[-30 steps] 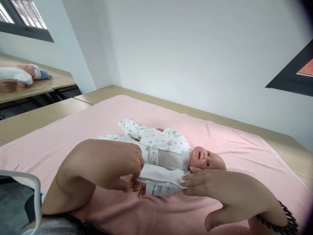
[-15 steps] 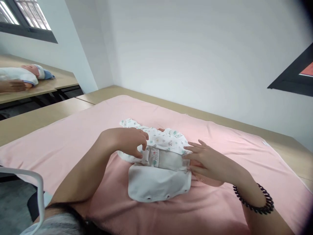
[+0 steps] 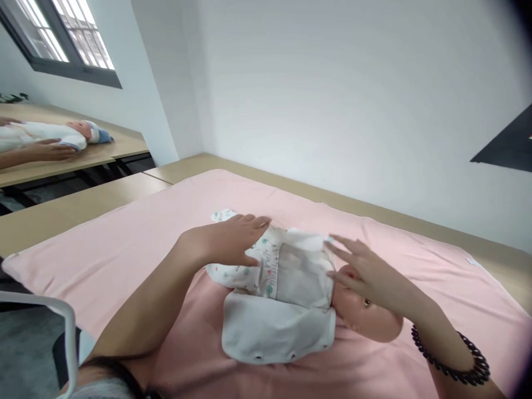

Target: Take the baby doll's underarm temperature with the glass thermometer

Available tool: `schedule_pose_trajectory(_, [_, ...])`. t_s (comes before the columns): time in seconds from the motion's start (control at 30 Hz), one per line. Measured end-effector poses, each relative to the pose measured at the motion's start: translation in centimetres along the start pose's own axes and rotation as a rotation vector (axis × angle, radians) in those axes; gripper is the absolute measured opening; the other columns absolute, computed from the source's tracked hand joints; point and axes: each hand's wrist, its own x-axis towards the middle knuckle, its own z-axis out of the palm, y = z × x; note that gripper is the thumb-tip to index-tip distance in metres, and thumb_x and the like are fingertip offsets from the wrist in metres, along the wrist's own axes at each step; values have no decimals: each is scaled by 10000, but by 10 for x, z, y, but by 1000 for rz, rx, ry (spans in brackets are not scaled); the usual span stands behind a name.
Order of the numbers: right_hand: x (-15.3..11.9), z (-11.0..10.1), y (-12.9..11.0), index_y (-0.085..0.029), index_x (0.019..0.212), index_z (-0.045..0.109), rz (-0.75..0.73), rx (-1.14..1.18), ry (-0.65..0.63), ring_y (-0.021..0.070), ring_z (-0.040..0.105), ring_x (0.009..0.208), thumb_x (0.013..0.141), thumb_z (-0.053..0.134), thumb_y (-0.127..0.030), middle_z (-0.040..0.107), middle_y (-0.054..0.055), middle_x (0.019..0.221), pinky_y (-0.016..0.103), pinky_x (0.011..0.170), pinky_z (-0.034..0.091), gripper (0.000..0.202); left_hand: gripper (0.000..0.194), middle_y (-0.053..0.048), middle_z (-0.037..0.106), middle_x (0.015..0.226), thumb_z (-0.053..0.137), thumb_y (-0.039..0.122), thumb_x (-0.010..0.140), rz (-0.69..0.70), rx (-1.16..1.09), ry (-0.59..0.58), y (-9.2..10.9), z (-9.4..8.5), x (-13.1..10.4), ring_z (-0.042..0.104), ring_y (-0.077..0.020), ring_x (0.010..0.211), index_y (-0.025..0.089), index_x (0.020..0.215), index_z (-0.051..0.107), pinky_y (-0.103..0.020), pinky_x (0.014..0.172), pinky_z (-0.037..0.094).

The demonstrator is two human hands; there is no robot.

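A baby doll (image 3: 376, 321) lies on its back on a pink cloth (image 3: 174, 208), head to the right. Its printed white top is undone; the near front flap (image 3: 278, 332), with dark snaps, is spread flat towards me, and the far flap (image 3: 305, 239) is folded back. Underneath shows a plain white layer (image 3: 303, 277). My left hand (image 3: 233, 238) is open over the printed pants (image 3: 233, 274), fingers stretched out. Fingers spread, my right hand (image 3: 366, 271) is at the doll's neck and face, fingertips by the far flap's edge; it partly hides the face.
On another table (image 3: 128, 144) at the left lies a second doll (image 3: 58, 133) in white with a blue-and-white cap, touched by another person's hand (image 3: 50, 149). A white curved bar (image 3: 68, 332) stands at the lower left. A wall (image 3: 332, 100) rises behind the table.
The far flap has been turned back, baring more of the white layer. My left hand has flattened and moved right. More of the doll's head shows. The view has shifted slightly.
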Motion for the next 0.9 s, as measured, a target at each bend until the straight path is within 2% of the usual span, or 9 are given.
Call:
schedule_pose_trajectory(0.1, [2,11,17,-170,1616,296,180,-125,177,397,122,1568,980,366,-716,132,207,1701,644,1211,251,841,853,-173,10,1707,556,474,964,-155,72,11,7,-7,0,76,-359,1577,123,1633,160,-490,1242,230])
schedule_pose_trajectory(0.23, [0,17,25,-198,1634,239,273,-136,198,405,79,1570,971,364,-730,94,204,1707,644,1187,309,859,864,-219,-13,1686,577,480,960,-269,115,-93,10,-8,-5,9,-400,1568,63,1618,201,-546,1262,161])
schedule_pose_trajectory(0.33, [-2,18,22,-229,1627,265,264,-147,186,419,94,1566,972,386,-714,89,167,1715,657,1179,319,824,890,-226,-7,1684,560,522,963,-276,142,-72,8,-4,-7,-5,-387,1570,54,1620,183,-547,1270,138])
schedule_pose_trajectory(0.4, [-2,15,18,-233,1612,309,248,-146,169,425,107,1564,975,396,-702,109,147,1716,664,1169,331,796,926,-232,-15,1685,565,526,960,-267,171,11,7,-3,-7,-29,-382,1571,42,1624,139,-566,1273,111])
schedule_pose_trajectory(0.47, [-1,10,13,-232,1577,389,211,-125,141,406,184,1555,990,403,-667,212,127,1699,637,1172,350,730,950,-218,-30,1691,567,503,961,-247,204,155,10,-7,-7,-55,-381,1570,52,1632,68,-595,1271,76])
schedule_pose_trajectory(0.6, [11,-7,2,-273,1449,553,49,23,-44,313,586,1305,1038,381,-524,567,84,1496,489,1036,523,511,878,-172,-129,1694,444,428,1024,-309,230,613,23,-30,-13,-151,-346,1562,59,1622,-83,-585,1277,-35])
schedule_pose_trajectory(0.7, [28,-8,0,-274,1331,637,-33,85,-113,289,661,1169,1042,364,-447,680,77,1328,453,966,547,434,902,-107,-158,1701,423,439,1029,-401,199,852,21,-51,-27,-332,-324,1497,99,1609,-179,-585,1255,-138])
schedule_pose_trajectory(0.8, [41,1,3,-252,1233,688,-27,47,-56,295,666,1123,1010,410,-377,720,95,1203,453,968,529,378,950,19,-105,1716,483,485,1001,-332,196,807,0,-65,-45,-527,-303,1345,187,1620,-173,-596,1198,-247])
schedule_pose_trajectory(0.9, [46,7,2,-247,1132,717,-2,42,-41,286,671,1026,972,459,-337,736,87,1088,415,882,543,317,878,28,-6,1720,464,518,1000,-236,193,748,-17,-70,-57,-535,-314,1337,177,1646,-24,-600,1196,-233])
